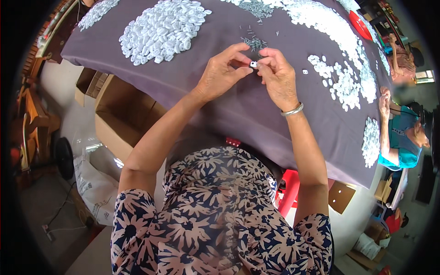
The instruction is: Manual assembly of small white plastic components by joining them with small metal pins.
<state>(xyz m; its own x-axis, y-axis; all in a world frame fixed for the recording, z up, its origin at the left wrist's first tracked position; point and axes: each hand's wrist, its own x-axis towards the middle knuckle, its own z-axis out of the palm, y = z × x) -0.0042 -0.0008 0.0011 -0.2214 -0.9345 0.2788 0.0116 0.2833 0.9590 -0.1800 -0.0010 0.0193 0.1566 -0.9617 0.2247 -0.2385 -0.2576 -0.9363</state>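
Over the dark purple tablecloth (229, 107), both my hands meet around one small white plastic piece (253, 64) with a dark opening in it. My left hand (223, 72) has its thumb and forefinger closed in against the piece's left side. From the other side, the thumb and fingers of my right hand (278, 77) pinch it; a silver bangle circles that wrist. Just beyond my fingertips lies a small heap of thin grey pins (255, 43). A single white piece (305, 72) rests on the cloth to the right of my right hand.
A big pile of white pieces (165, 30) lies at the far left. More white pieces (346, 87) spread along the right, with a red dish (360, 25) behind. An open cardboard box (123, 114) stands below the table's left edge. People sit at the right, one in a teal top (401, 137).
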